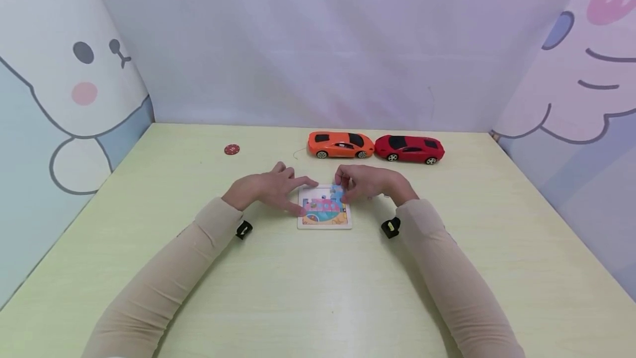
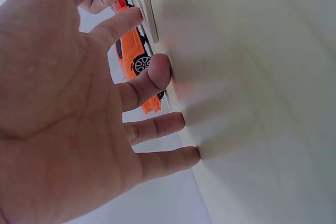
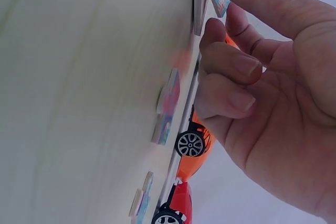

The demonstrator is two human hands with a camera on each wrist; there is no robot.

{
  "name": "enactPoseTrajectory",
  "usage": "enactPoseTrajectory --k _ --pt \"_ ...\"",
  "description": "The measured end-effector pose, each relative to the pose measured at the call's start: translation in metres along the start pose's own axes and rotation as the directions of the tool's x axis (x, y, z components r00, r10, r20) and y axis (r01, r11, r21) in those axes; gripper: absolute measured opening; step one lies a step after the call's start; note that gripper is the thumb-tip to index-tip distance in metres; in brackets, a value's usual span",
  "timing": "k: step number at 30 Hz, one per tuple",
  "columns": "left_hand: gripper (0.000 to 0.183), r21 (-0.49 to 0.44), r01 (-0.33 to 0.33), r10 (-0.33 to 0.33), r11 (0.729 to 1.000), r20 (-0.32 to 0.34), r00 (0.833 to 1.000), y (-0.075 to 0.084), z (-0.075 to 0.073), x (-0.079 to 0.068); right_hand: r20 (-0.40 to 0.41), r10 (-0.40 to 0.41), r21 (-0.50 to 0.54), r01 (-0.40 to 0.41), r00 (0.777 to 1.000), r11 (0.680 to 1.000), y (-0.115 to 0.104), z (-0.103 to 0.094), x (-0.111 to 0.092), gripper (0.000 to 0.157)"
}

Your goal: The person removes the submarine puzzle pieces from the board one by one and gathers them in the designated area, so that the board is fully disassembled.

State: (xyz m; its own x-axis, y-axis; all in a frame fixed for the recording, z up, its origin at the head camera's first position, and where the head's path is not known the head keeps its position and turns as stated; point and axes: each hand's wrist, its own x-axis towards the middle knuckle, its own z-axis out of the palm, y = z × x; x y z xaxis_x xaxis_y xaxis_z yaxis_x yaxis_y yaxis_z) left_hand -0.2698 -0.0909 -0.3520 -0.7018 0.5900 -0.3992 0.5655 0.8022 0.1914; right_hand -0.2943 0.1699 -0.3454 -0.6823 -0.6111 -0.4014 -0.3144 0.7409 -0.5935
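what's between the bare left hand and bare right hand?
A square white puzzle tray, partly filled with flat pink and blue jigsaw pieces, lies between the left hand and the right hand. Head view shows it.

The worktop [image 1: 328,297] is pale, with a faint grain. Near its rear edge, an orange car [image 1: 340,146] and a red car [image 1: 411,149] stand upright, end to end, the orange one on the left in the head view. A red chip [image 1: 231,149] lies flat, well apart to their left. A creased, whitish sheet [image 1: 318,43] spans the rear. The left panel [image 1: 44,15] and right panel [image 1: 541,93] are cartoon-printed.
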Motion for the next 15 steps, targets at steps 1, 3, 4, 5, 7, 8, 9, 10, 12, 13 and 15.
enactPoseTrajectory --k 1,3,4,5,7,8,9,10,12,13,15 --pt "0.079 0.0 -0.001 0.001 1.0 0.0 1.0 -0.0002 0.0004 0.0001 -0.001 0.003 -0.003 -0.003 1.0 1.0 0.0002 0.0002 -0.0002 0.032" --pt "0.079 0.0 -0.003 0.003 1.0 -0.003 1.0 -0.0002 0.0009 0.0001 -0.005 0.003 -0.013 -0.004 1.0 1.0 0.0001 0.0002 -0.0008 0.031" --pt "0.079 0.0 -0.001 0.001 1.0 -0.003 1.0 -0.0001 0.0011 0.0002 -0.007 0.005 -0.014 -0.005 1.0 1.0 0.0001 0.0001 -0.0011 0.03" --pt "0.079 -0.001 0.002 -0.002 1.0 -0.002 1.0 -0.0001 0.0012 0.0002 -0.007 -0.002 -0.02 0.002 1.0 1.0 0.0002 -0.0002 -0.0013 0.03" --pt "0.079 -0.002 0.007 -0.007 1.0 -0.003 1.0 0.0 0.0012 0.0002 -0.012 -0.012 -0.021 0.012 1.0 1.0 0.0001 -0.0009 -0.0018 0.027" --pt "0.079 -0.003 0.008 -0.008 1.0 -0.003 1.0 0.0002 0.0011 0.0002 -0.015 -0.019 -0.022 0.018 1.0 1.0 0.0001 -0.0013 -0.0019 0.026" --pt "0.079 -0.003 0.011 -0.011 1.0 -0.001 1.0 0.0001 0.001 0.0003 -0.018 -0.024 -0.021 0.023 1.0 1.0 0.0 -0.0018 -0.0021 0.024" --pt "0.079 -0.002 0.013 -0.013 1.0 0.0 1.0 0.0001 0.0009 0.0003 -0.021 -0.031 -0.024 0.031 0.999 0.999 0.0004 -0.0022 -0.0021 0.022" --pt "0.079 0.0 0.009 -0.009 1.0 -0.002 1.0 0.0 0.0008 0.0001 -0.029 -0.04 -0.033 0.039 0.999 0.999 0.0006 -0.0029 -0.0022 0.018" --pt "0.079 0.0 0.007 -0.007 1.0 -0.003 1.0 -0.0001 0.0008 0.0 -0.033 -0.045 -0.038 0.043 0.998 0.998 0.0005 -0.0032 -0.0022 0.017" --pt "0.079 0.0 0.004 -0.004 1.0 -0.004 1.0 -0.0005 0.0013 -0.0001 -0.041 -0.054 -0.051 0.052 0.998 0.997 0.0009 -0.0038 -0.0021 0.014"
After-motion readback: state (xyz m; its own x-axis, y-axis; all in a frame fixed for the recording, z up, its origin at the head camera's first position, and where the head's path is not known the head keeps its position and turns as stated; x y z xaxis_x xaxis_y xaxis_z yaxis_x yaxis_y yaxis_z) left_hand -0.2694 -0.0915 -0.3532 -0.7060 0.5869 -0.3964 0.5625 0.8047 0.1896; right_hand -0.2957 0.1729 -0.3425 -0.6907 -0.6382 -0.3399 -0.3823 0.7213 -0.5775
